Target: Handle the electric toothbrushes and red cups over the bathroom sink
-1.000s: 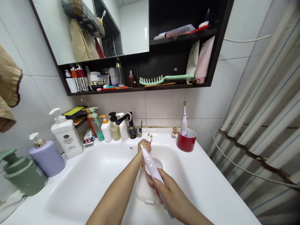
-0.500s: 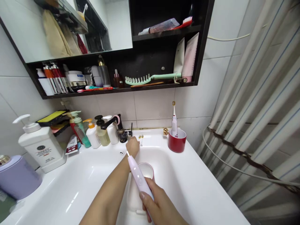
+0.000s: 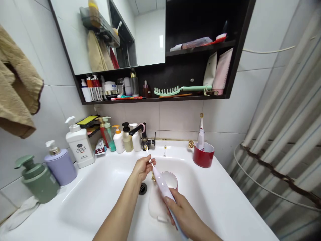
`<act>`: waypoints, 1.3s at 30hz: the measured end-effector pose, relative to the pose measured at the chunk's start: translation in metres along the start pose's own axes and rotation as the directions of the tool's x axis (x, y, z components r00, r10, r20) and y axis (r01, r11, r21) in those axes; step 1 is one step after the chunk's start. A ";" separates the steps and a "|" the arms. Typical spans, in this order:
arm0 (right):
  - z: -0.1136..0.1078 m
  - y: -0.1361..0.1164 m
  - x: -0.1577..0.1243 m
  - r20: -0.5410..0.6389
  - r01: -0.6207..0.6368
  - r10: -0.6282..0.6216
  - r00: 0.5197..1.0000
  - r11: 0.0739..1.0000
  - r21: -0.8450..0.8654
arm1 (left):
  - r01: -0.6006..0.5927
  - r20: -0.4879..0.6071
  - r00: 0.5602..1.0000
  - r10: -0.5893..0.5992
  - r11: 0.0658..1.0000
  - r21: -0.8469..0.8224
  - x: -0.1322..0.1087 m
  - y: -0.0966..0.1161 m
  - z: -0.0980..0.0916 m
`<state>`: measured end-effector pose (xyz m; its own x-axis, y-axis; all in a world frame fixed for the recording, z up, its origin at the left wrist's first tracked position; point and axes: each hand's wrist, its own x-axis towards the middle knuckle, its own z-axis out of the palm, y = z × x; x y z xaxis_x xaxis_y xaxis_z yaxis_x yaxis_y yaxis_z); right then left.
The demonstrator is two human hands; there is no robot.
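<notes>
My right hand [image 3: 184, 209] wraps round a pale pink electric toothbrush handle [image 3: 162, 182], its thin shaft pointing up and away over the sink [image 3: 82, 201]. Between its fingertips my left hand [image 3: 142, 168] pinches a small toothbrush head [image 3: 146, 149], bristles upward, at the tip of the shaft. Whether the head is seated on the shaft I cannot tell. A second brush head [image 3: 165, 151] lies on the back ledge. Beneath the handle, a cup [image 3: 171, 178] with a red outside and a white rounded case [image 3: 156, 205] rest in the basin, partly hidden.
At the right rear corner stands a red cup [image 3: 203, 156] holding another electric toothbrush [image 3: 201, 134]. A black faucet [image 3: 144, 135] rises at the back, with several pump bottles [image 3: 127, 142] to its left. Overhead hangs a dark cabinet [image 3: 198, 72]. Pipes [image 3: 283, 134] line the right side.
My left hand has picked up one of the two brush heads from the ledge and brought it back to the handle's shaft. My right hand still holds the handle. The view has swung left.
</notes>
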<state>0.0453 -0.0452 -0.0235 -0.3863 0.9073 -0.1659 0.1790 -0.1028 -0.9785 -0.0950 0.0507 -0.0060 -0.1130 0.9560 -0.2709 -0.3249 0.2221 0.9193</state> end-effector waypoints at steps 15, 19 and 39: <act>0.011 -0.007 -0.004 0.054 -0.141 0.137 0.989 0.985 0.096 | 0.025 0.019 1.000 -0.020 0.960 -0.279 -0.021 -0.005 0.000; 0.011 -0.007 -0.004 0.070 -0.148 0.139 0.988 0.978 0.146 | 0.035 0.017 0.999 -0.031 0.952 -0.304 -0.020 -0.006 0.000; 0.009 -0.001 -0.003 0.034 -0.085 0.079 0.996 0.967 0.238 | 0.007 0.084 0.996 0.018 0.956 -0.294 -0.029 -0.011 0.011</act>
<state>0.0379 -0.0520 -0.0229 -0.4011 0.8821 -0.2472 -0.0096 -0.2739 -0.9617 -0.0775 0.0228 -0.0048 -0.0397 0.9726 -0.2291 -0.5874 0.1628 0.7928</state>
